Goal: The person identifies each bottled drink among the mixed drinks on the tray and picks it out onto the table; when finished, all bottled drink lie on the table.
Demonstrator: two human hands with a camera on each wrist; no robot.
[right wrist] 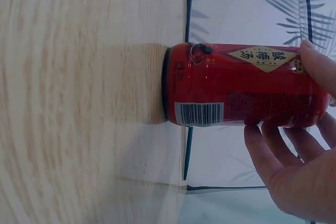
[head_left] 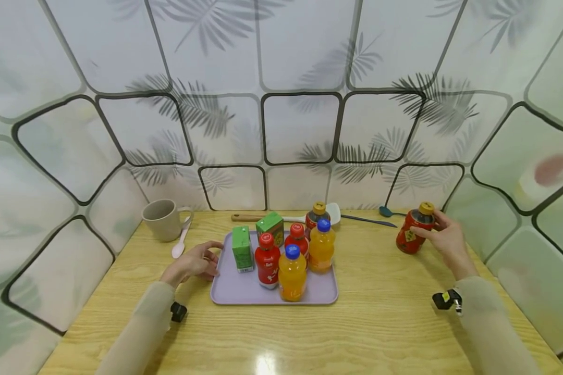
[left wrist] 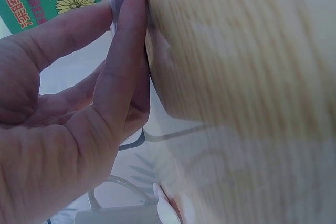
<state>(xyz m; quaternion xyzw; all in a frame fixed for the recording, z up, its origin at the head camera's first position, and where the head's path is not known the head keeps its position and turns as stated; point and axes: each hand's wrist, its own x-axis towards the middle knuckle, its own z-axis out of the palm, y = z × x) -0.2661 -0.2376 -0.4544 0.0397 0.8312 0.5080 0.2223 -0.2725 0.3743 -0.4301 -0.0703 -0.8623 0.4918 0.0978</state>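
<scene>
Red-labelled bottle (head_left: 405,240) is at the far right of the table (head_left: 366,333), well apart from the tray (head_left: 244,298); base contact unconfirmed. Right hand (head_left: 450,246) grasps its upper part, presumably keeping the base clear. Left hand (head_left: 194,264) pinches the tray's left rim, apparently steadying it.

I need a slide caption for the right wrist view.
A right hand grips a red, gold-marked, cylindrical plastic bottle.
</scene>
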